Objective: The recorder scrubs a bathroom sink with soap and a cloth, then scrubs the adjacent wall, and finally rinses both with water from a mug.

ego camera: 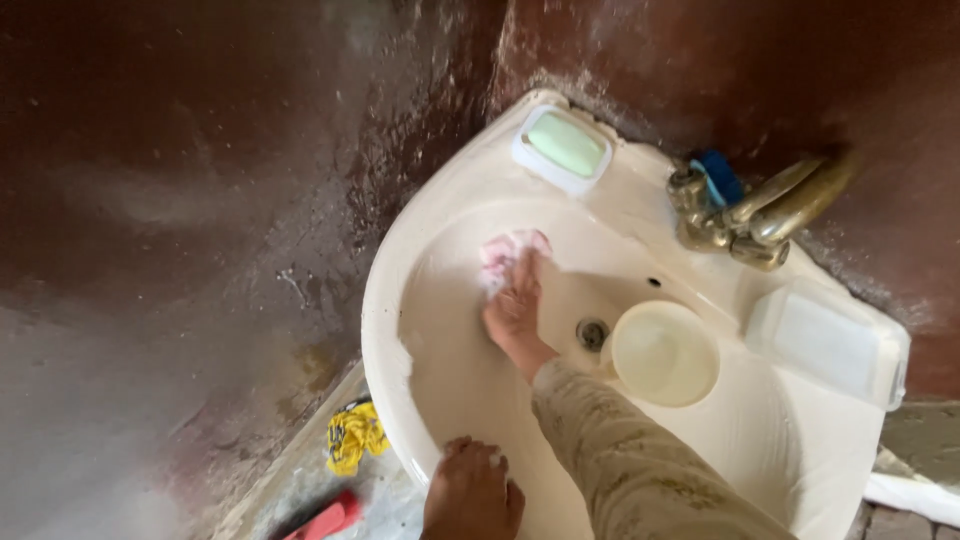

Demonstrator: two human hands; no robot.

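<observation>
Dark reddish-brown walls, streaked and damp-looking, meet in a corner behind a cream-white basin seen from above. Reaching down into the bowl, the right hand comes in from the lower right on a forearm in a pale patterned sleeve; the arm slants up and to the left, and the hand lies flat with its fingers stretched forward, pressing on a pink cloth against the far inner wall of the bowl. That cloth is crumpled, with no clear long axis, and sits just past the fingertips, partly under them, toward the back rim. Whether the fingers grip it or only push on it cannot be told. At the near rim the left hand curls over the edge of the basin, knuckles up, fingers bent around the lip. Just right of the right wrist is the drain, and beside that stands a round pale bowl. On the back ledge rests a green soap bar in a white dish, and farther right a brass tap points its spout out over the right side. Below the basin on the floor lie a yellow rag and a red object.
</observation>
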